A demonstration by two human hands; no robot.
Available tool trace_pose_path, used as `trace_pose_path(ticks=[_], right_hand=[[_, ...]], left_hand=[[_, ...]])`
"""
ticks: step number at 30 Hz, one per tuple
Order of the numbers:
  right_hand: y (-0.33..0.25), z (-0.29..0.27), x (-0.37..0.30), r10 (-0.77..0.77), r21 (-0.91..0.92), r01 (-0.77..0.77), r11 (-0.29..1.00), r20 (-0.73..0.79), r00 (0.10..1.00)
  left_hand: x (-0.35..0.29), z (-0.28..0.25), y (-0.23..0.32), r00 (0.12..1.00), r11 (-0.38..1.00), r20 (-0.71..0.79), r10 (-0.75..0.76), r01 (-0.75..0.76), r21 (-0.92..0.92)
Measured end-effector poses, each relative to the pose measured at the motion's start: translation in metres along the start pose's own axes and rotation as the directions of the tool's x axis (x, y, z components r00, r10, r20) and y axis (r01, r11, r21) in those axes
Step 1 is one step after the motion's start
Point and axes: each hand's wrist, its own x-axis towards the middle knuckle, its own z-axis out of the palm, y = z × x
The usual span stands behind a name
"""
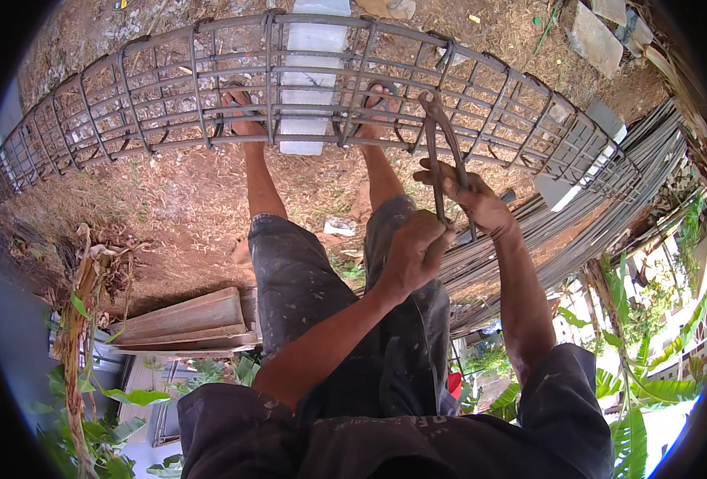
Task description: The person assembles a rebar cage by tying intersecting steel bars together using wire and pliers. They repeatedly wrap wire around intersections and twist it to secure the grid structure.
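Observation:
A pair of long-handled steel pincers (451,137) points away from me, its jaws over the near right-centre part of a reinforcing-steel cage (270,72). My left hand (419,249) is closed in a fist round the lower end of one handle. Higher up, my right hand (479,201) holds the other handle, its fingers reaching leftward across the tool. The handles stand slightly apart. Long bars and square stirrups make up the cage, which spans the view from left to right. Whether the jaws touch a bar or a tie wire cannot be made out.
Under the cage's middle lies a pale slab (301,147), with my feet on either side. A large bundle of thin steel rods (521,247) lies to the right. Wooden boards (182,319) rest at the lower left. Broken flat slabs (594,40) lie far right.

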Motion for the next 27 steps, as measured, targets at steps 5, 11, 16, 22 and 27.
trace_pose_path(ticks=[5, 11, 16, 22, 27], right_hand=[[0.016, 0.013, 0.041, -0.166, -0.328, -0.103, 0.939, -0.695, 0.700], [0.068, -0.006, 0.101, -0.541, -0.599, -0.282, 0.750, -0.800, 0.260], [0.063, 0.001, 0.099, -0.401, -0.527, -0.453, 0.719, -0.847, 0.349], [0.005, 0.101, 0.044, 0.067, -0.227, -0.143, 0.963, -0.310, 0.948], [0.000, 0.175, 0.055, 0.305, 0.421, -0.283, 0.862, 0.017, 0.952]], left_hand=[[-0.041, 0.022, -0.006, 0.868, 0.820, 0.032, -0.495, 0.479, -0.312], [-0.019, -0.018, -0.001, 0.833, 0.853, -0.203, -0.515, 0.475, -0.215], [-0.009, -0.051, -0.018, 0.794, 0.836, -0.265, -0.547, 0.505, -0.215], [0.017, -0.093, 0.004, 0.747, 0.676, -0.169, -0.643, 0.449, -0.584], [0.025, -0.157, -0.002, 0.837, 0.773, -0.137, -0.529, 0.408, -0.486]])
